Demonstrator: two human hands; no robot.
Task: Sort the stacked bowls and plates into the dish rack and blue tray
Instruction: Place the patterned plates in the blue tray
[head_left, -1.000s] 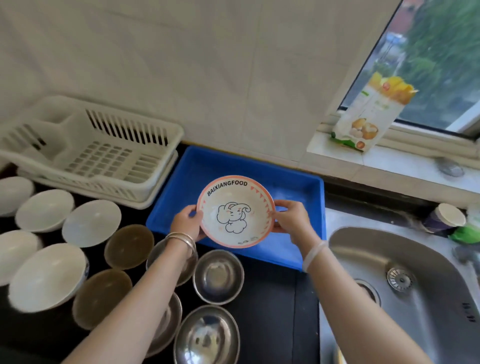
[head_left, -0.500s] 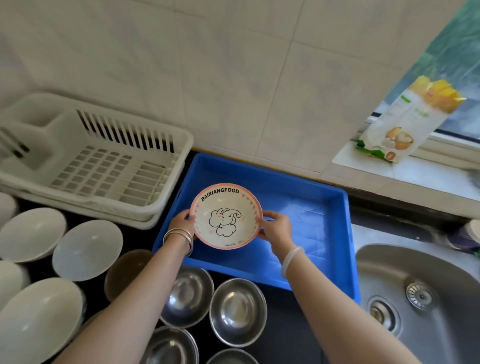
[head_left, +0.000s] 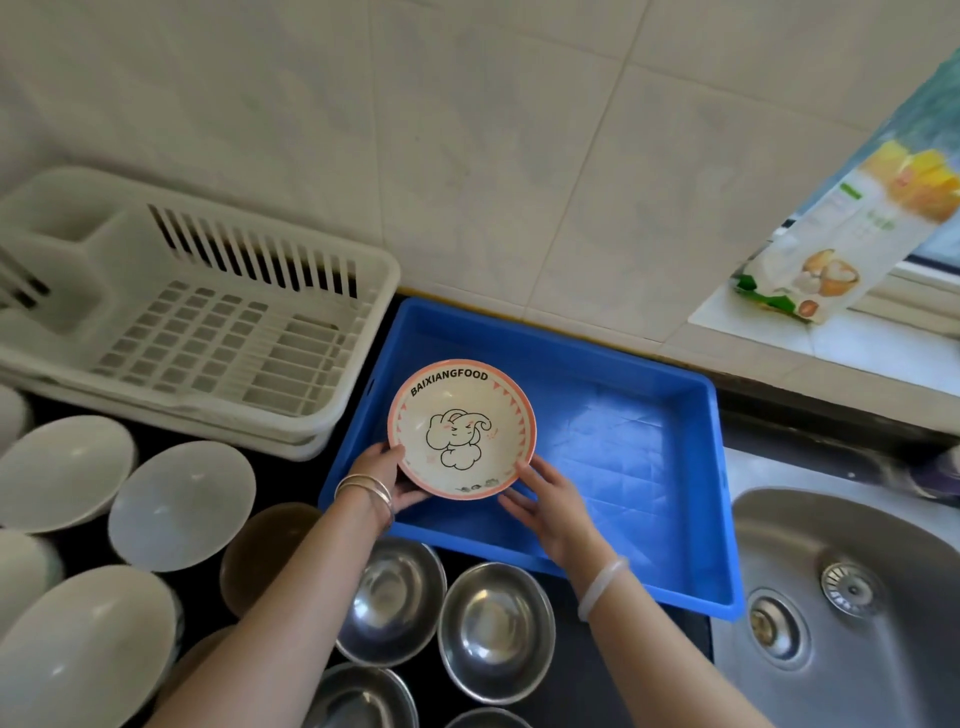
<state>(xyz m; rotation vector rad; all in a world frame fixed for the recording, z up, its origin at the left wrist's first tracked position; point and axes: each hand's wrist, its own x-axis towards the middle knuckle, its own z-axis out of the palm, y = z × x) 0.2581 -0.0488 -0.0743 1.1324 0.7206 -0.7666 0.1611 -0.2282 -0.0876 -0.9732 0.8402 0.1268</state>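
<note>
Head view: a person is standing at a dark table, looking down at both bare hands
Bowl: a cream bowl with a pink rim, a cartoon drawing and the word BAIXIANGFOOD is being held over the left part of the blue tray, tilted so its inside is facing the camera; whether it is touching the tray floor cannot be told
Left hand: the left hand is gripping the bowl's lower left edge, thumb lying on the rim and fingers curling underneath; metal bangles are sitting on the wrist
Right hand: the right hand is supporting the bowl's lower right edge, fingers spread along the underside, the grip pinching the rim lightly; a pale bangle is sitting on that wrist
Blue tray: it is lying against the tiled wall, between the rack and the sink, with nothing else showing inside it
Rack: a white dish rack is standing to the left of the tray, just beside it, showing no dishes
White bowls: several white bowls are lying on the table in front of the rack, at the left
Brown bowls: a brownish bowl is sitting between the white ones and the steel ones
Steel bowls: steel bowls are sitting near the tray's front edge, partly under the forearms
Sink: a steel sink is lying to the right of the tray
Packet: a food packet is leaning on the ledge at the upper right
</note>
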